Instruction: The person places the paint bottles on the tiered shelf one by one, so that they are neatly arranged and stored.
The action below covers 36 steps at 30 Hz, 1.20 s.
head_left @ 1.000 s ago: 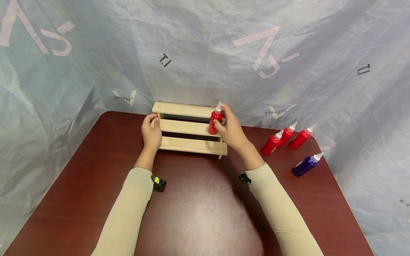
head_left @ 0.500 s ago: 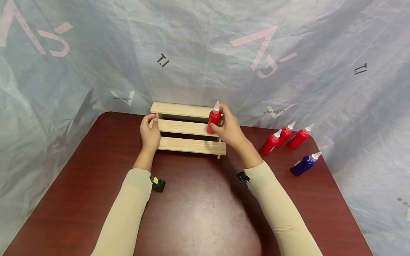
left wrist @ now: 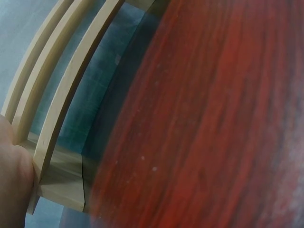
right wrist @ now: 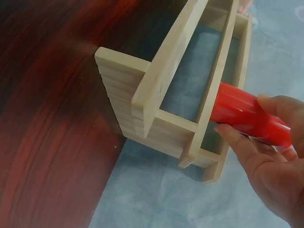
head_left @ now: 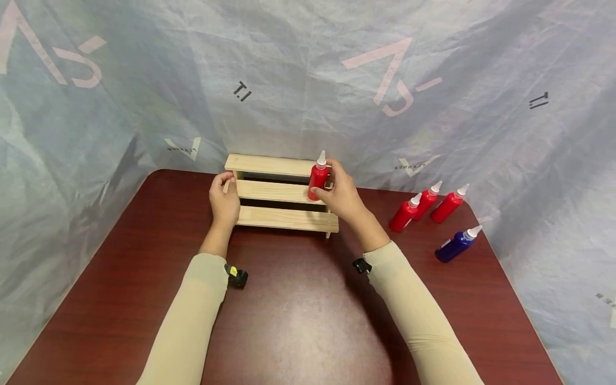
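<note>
A three-tier wooden rack (head_left: 284,216) stands at the back of the table; its tiers rise toward the rear. My right hand (head_left: 344,195) grips a red squeeze bottle (head_left: 318,179) with a white pointed nozzle, thumb in front and fingers behind. The bottle is upright at the right end of the middle tier. In the right wrist view the base of the red bottle (right wrist: 242,111) meets that tier. My left hand (head_left: 225,200) holds the rack's left end, its fingers bent at the side. Only part of the left hand (left wrist: 14,175) shows in the left wrist view.
Three more red bottles (head_left: 405,215) with white nozzles stand on the right part of the table. A blue bottle (head_left: 454,247) stands nearer the front there. Grey cloth (head_left: 289,80) hangs close behind the table (head_left: 298,310).
My right hand and the red bottle have shifted slightly left along the middle tier. My left hand stays at the rack's left end. The whole view has drifted a little.
</note>
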Available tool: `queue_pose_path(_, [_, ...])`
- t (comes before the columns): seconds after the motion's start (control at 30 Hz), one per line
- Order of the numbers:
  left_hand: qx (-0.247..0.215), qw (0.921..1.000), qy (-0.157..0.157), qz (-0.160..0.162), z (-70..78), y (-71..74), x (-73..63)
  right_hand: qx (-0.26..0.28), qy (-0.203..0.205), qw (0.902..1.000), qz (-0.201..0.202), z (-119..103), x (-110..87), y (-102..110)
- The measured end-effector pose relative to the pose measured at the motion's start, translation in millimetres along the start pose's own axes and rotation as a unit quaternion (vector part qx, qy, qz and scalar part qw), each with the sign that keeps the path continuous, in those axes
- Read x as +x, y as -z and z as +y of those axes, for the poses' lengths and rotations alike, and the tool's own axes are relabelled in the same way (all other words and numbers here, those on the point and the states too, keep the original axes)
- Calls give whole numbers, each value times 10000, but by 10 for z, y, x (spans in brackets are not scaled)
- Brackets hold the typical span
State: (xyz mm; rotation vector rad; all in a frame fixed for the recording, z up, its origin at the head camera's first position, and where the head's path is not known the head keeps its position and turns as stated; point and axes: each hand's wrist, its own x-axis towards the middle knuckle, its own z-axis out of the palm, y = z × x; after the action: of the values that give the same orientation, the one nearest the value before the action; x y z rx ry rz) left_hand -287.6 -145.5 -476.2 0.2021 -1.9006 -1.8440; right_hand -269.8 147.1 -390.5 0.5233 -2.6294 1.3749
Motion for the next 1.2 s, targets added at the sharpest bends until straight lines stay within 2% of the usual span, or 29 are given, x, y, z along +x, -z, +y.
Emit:
queue_pose_path(0.53, [-71, 9999, 69, 84, -3, -24, 23, 108, -14, 9994, 318, 76, -35, -94])
queue_pose_path(0.77, [-106, 9999, -11, 94, -20, -9, 15, 420, -231, 9980, 411, 82, -60, -105])
queue_pose_path(1.2, [-88, 9999, -28, 84, -18, 4, 14, 863, -305, 9952, 360, 45, -220, -44])
